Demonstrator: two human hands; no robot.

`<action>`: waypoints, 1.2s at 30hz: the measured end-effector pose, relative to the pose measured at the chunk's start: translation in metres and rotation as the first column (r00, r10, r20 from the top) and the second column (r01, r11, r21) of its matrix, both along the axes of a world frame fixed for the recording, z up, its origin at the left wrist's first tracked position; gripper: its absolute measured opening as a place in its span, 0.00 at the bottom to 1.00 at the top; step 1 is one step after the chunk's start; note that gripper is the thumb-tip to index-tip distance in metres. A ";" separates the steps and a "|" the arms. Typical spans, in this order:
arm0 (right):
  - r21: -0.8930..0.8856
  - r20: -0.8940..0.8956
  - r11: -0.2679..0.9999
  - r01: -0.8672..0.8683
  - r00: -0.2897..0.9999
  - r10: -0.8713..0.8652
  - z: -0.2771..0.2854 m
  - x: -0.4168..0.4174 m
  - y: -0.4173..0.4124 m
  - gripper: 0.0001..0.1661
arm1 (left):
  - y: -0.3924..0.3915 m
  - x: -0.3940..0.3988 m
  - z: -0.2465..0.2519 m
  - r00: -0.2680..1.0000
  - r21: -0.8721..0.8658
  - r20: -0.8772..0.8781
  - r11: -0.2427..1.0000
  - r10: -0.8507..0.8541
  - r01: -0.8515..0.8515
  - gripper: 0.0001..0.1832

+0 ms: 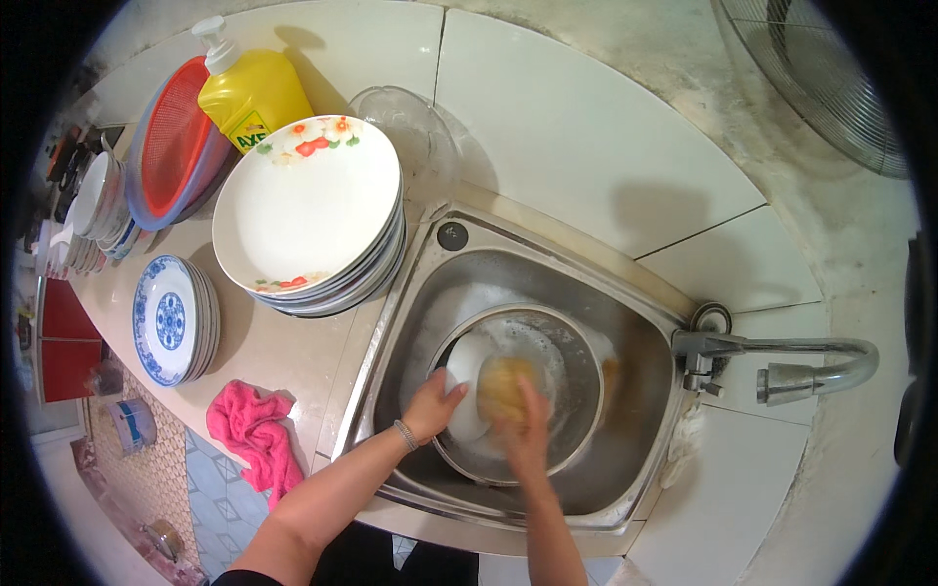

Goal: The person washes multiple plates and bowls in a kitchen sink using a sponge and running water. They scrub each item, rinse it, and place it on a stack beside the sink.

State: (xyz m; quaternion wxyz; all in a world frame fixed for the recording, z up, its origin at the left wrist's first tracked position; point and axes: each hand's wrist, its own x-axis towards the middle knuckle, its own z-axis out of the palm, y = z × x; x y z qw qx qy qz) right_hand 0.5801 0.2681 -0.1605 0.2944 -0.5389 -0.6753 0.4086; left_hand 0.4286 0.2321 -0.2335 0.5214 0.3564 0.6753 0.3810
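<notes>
My left hand [431, 406], with a bracelet at the wrist, grips the near left edge of a white dish [465, 421], thumb on top. The dish is tilted inside a round metal basin [592, 432] that holds soapy water. Held in my right hand [529, 421] is a yellow sponge or cloth [507, 381], blurred, over the right side of the dish. Whether the dish is a plate or a bowl I cannot tell, as the sponge and hand hide part of it. The basin sits in a stainless steel sink [637, 469], with suds around it.
A chrome faucet [799, 348] is at the sink's right. On the left counter are stacked large plates [308, 212], blue-patterned dishes [172, 322], a pink cloth [253, 436], a yellow detergent bottle [256, 91], a red colander [172, 139] and a clear glass dish [429, 154].
</notes>
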 end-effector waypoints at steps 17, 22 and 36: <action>-0.030 0.010 0.999 0.017 1.000 -0.016 -0.048 0.006 0.035 0.15 | -0.001 0.006 -0.034 0.973 -0.086 0.151 0.983 0.176 -0.165 0.19; 0.138 0.080 0.989 0.050 0.995 -0.062 -0.070 -0.039 0.028 0.16 | 0.004 0.013 -0.012 0.959 -0.077 0.233 0.986 0.162 -0.148 0.17; -0.078 0.151 0.997 0.018 0.988 -0.006 -0.048 0.004 0.029 0.21 | -0.003 0.016 -0.024 0.970 -0.013 0.055 0.971 0.238 -0.237 0.22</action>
